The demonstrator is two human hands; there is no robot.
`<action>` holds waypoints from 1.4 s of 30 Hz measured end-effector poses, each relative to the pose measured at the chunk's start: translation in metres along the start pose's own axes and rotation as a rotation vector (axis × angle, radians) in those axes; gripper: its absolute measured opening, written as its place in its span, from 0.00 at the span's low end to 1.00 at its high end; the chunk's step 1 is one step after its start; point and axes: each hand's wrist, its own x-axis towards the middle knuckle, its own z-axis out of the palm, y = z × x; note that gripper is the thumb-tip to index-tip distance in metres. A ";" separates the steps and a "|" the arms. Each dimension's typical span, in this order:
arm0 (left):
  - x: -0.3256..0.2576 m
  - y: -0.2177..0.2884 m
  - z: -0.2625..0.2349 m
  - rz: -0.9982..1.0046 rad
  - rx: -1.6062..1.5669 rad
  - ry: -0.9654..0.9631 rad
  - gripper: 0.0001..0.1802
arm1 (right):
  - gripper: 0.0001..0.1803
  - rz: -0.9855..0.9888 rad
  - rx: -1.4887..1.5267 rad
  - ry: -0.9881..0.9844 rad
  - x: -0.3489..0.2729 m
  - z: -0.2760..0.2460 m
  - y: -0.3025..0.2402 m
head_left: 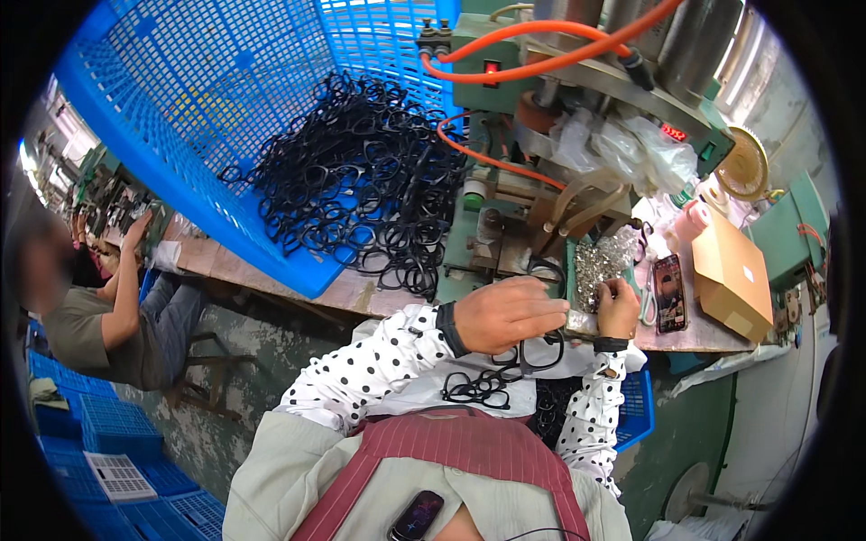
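Observation:
My left hand (510, 314) is closed in front of the green press, its fingers bent together and the thumb hidden. A black eyeglass frame (544, 366) sticks out from under its fingers. To the right, my right hand (618, 311) reaches to the edge of a green tray (571, 270) heaped with small shiny metal parts (600, 263). Its fingertips are pinched; whatever lies between them is too small to make out. Another dark eyeglass frame (546, 268) sits at the press just beyond my left hand. More black frames (478, 389) lie on white cloth over my lap.
A big blue basket (298, 270) stands tilted on the left, black frames (361, 180) spilling from it onto the table. Orange hoses (532, 72) loop over the press (492, 54). Right of the tray are a phone (669, 293) and a cardboard box (729, 275). A person (108, 307) sits far left.

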 end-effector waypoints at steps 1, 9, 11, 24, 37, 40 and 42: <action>-0.001 0.001 0.000 -0.008 -0.004 0.010 0.23 | 0.06 0.080 0.125 0.006 0.003 -0.001 -0.004; -0.049 0.017 -0.009 -0.279 0.356 0.266 0.23 | 0.08 0.197 0.310 0.113 0.003 0.019 0.005; -0.089 0.006 -0.015 -0.511 0.603 0.295 0.19 | 0.10 0.185 0.308 0.112 -0.001 0.039 0.042; -0.145 -0.075 -0.064 -0.698 0.617 0.079 0.02 | 0.15 0.105 0.381 -0.118 0.025 0.061 0.118; 0.001 0.007 -0.043 -0.184 0.431 0.293 0.17 | 0.11 0.127 0.892 -0.117 0.006 -0.045 -0.143; 0.015 0.021 -0.020 -0.141 0.281 0.164 0.21 | 0.19 0.191 0.984 -0.147 0.002 -0.046 -0.158; 0.018 0.019 -0.012 -0.111 0.222 0.126 0.23 | 0.22 0.237 1.060 -0.151 0.002 -0.042 -0.163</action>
